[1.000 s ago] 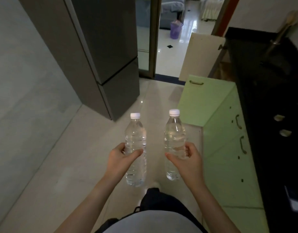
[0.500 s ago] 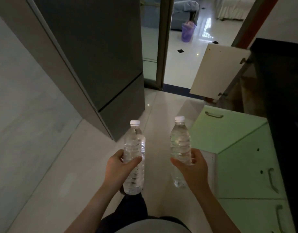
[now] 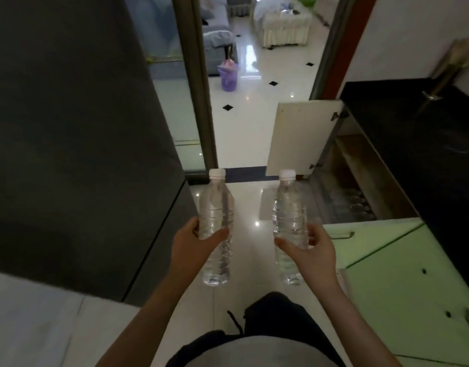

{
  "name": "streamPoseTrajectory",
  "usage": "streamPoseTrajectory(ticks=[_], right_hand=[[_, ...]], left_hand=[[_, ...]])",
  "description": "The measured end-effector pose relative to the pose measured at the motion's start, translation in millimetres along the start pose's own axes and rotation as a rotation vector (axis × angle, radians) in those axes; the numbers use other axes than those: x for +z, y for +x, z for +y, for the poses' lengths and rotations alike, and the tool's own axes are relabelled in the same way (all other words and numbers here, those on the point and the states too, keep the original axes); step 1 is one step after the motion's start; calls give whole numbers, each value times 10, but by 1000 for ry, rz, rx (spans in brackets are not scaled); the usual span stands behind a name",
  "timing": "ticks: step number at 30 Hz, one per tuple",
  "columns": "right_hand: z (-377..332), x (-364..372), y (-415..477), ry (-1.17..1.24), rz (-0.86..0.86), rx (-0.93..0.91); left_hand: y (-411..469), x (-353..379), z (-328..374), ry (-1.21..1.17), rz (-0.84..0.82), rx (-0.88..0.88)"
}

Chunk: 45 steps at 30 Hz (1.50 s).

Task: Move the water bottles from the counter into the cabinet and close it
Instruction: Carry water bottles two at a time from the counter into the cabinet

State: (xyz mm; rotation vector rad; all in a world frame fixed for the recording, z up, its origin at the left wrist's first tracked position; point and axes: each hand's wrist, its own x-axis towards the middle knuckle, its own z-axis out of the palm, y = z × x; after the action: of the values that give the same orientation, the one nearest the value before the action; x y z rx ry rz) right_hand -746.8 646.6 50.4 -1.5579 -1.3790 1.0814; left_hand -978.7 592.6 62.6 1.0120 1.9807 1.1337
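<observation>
My left hand (image 3: pixel 192 245) grips a clear water bottle (image 3: pixel 216 207) with a white cap, held upright. My right hand (image 3: pixel 311 251) grips a second clear water bottle (image 3: pixel 289 207), also upright. Both bottles are in front of me above the tiled floor. Ahead on the right an under-counter cabinet (image 3: pixel 360 165) stands open, its pale door (image 3: pixel 302 136) swung out toward the doorway. Several bottles (image 3: pixel 357 202) appear to lie inside on its floor, dim and hard to make out. The black counter (image 3: pixel 424 144) runs above it.
A tall dark grey fridge (image 3: pixel 82 128) fills the left side. A light green cabinet door (image 3: pixel 373 245) stands open at the near right, beside my right hand. A doorway ahead leads to a bright room with a purple bin (image 3: pixel 228 76).
I have moved forward along the floor with both bottles. The open cabinet and pale door are nearer and its inside has come into sight. My grips are unchanged.
</observation>
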Motion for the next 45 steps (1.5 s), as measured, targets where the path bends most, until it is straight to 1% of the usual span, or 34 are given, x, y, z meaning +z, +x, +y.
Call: streamPoseTrajectory(ticks=[4,8,14,16,20,24,27,33,38,43,45], right_hand=[[-28,137,573,-13,77,82],[11,270,1352,21,98,136],[-184,241,2754,116,125,179],[-242,160,3167,138,179,191],[-300,9,3697,152,296,217],[-196,-154,4013,149,406,267],[-25,-196,4167,167,494,357],[255,-281,4428,203,669,524],[403,-319,4816,212,844,661],[603,-345,5263,134,974,778],[792,-341,5406,112,996,810]], left_hand=[[671,298,90,-37,-111,-30],[1429,717,229,-46,-174,-46],[2748,1344,936,18,-271,3],[3178,1583,1216,47,-312,36],[3756,2015,1590,80,-403,84],[4119,2540,1823,96,-528,83],[4297,2973,1887,128,-643,73],[4629,3784,2033,254,-899,124],[5096,4461,2155,359,-1096,167],[5594,5114,2143,478,-1237,136],[5726,5372,2049,538,-1281,165]])
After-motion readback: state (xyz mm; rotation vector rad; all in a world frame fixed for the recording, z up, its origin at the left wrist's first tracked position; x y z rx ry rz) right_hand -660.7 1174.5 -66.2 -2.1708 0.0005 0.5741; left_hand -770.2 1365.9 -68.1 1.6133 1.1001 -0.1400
